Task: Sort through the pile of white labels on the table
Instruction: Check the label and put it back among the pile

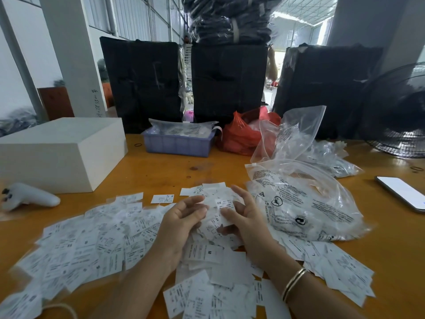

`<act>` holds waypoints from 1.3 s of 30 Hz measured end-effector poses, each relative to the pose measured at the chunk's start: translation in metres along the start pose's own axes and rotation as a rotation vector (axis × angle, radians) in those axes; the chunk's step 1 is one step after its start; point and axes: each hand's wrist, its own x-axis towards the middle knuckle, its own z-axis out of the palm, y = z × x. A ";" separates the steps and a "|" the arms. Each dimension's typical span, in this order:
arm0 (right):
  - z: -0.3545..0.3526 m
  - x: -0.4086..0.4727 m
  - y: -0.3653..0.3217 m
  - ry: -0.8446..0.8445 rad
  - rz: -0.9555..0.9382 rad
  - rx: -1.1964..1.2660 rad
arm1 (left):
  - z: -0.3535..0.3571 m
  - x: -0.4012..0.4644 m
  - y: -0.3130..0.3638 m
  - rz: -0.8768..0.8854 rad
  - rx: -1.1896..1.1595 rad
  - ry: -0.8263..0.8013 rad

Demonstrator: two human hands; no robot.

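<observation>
Sorting item: XS label (pixel 224 207) pinched upright by right hand (pixel 247 221) fingers so its size can be read; left hand (pixel 184 217) loosely curled, empty, over pile (pixel 92 245) on desk (pixel 161 171).

Small print on labels (pixel 92 247) blurred, unreadable. Fan (pixel 397 111) cut by right edge; phone (pixel 404 192) likewise. Near labels run off bottom edge. Blue tray (pixel 177 145) contents unclear under plastic.
</observation>
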 end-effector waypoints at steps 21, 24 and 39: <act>-0.001 -0.001 -0.001 0.196 -0.128 -0.162 | -0.001 0.003 -0.007 0.189 0.255 0.036; -0.002 -0.001 -0.001 0.224 -0.127 -0.162 | 0.000 0.002 -0.007 0.225 0.293 0.041; 0.004 -0.006 -0.004 0.082 -0.122 -0.412 | -0.001 0.002 -0.006 0.282 0.375 0.027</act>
